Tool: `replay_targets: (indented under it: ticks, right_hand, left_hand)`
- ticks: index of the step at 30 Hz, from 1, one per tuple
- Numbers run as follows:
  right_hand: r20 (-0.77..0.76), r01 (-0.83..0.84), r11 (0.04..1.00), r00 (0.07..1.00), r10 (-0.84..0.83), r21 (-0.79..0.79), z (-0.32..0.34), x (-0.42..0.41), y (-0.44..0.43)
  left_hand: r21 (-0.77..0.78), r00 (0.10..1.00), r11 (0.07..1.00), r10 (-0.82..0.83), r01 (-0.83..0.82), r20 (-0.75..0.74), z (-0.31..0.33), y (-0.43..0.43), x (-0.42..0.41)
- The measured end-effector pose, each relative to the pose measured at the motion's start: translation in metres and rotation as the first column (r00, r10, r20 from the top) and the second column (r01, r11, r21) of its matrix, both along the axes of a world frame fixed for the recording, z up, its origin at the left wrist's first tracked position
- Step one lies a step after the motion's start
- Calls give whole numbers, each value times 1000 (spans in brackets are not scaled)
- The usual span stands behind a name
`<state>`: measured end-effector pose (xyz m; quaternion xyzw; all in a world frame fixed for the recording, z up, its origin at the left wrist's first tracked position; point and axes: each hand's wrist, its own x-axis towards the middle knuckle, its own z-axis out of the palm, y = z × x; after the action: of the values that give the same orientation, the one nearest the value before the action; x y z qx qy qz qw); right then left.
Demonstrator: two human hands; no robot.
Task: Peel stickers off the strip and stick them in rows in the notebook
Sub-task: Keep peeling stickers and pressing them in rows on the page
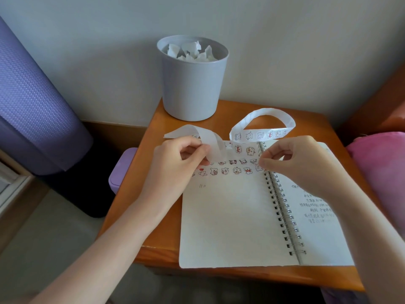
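- Two hands are seen in the head view, both held over the far end of the open notebook (230,216), which lies on a wooden table (157,216).
- The strip (263,134) is pinched by the left hand (179,159) between thumb and curled fingers. A bare tail of backing trails off to the far left, and the printed part loops up and round on the far right.
- The strip's long axis is laid left to right along the far edge of the left page, parallel to the rows (225,171) already stuck there.
- The right hand (293,159) is closed in a fine pinch, its fingertips (262,165) brought down at the right end of the upper row, just beside the spiral binding (282,205).
- A pale sticker (258,167) is made out at those fingertips; whether it is already touching the paper cannot be told.
- The lower row is seen to run nearly the width of the page, while the upper row is partly hidden behind the left hand and the strip.
- The spot in question is judged to lie nearer the right hand, with the left hand needed only to keep the strip lifted off the page.
- A grey bin (190,84) of crumpled paper is set at the far edge of the table, well apart from both hands.
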<state>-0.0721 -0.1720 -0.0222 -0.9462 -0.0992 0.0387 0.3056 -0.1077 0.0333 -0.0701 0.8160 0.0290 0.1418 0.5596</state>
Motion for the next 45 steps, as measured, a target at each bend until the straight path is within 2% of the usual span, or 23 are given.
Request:
replay_targets:
  ticks: [8,16,29,45]
  right_hand:
    - [55,-1,992,998,8,-124,-8,3,0]
    - [109,-3,989,994,19,-149,-12,3,2]
    - [85,-13,991,996,25,-133,-11,3,-1]
    - [160,58,962,987,-15,-266,-12,-2,10]
  left_hand:
    - [17,1000,1000,-4,4,-4,-1,1,0]
    - [12,1000,1000,-4,4,0,-1,0,-1]
    - [-3,1000,1000,1,-1,-4,-1,0,0]
    - [-10,1000,1000,3,-4,-9,0,0,0]
